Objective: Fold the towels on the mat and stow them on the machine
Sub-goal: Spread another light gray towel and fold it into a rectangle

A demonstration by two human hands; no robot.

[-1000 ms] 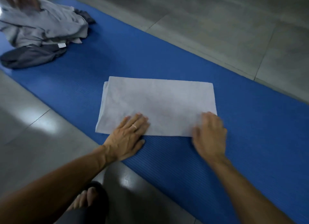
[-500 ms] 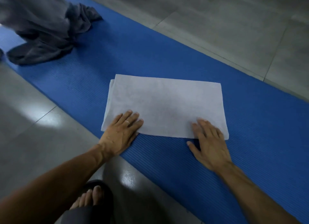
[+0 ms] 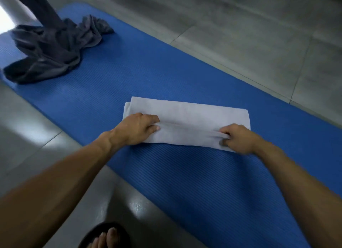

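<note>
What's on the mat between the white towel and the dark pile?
Nothing: head view shows only bare blue mat between the white towel and the dark towel pile.

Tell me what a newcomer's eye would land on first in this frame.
First, the pale grey folded towel lying mid-way along the ribbed blue foam mat, with the left hand and right hand gripping its near edge. Next, the crumpled dark grey cloth heap at the mat's far left end.

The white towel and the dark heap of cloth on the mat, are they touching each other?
Apart. The head view shows the white towel and the dark heap of cloth with a wide stretch of bare blue mat between them.
</note>
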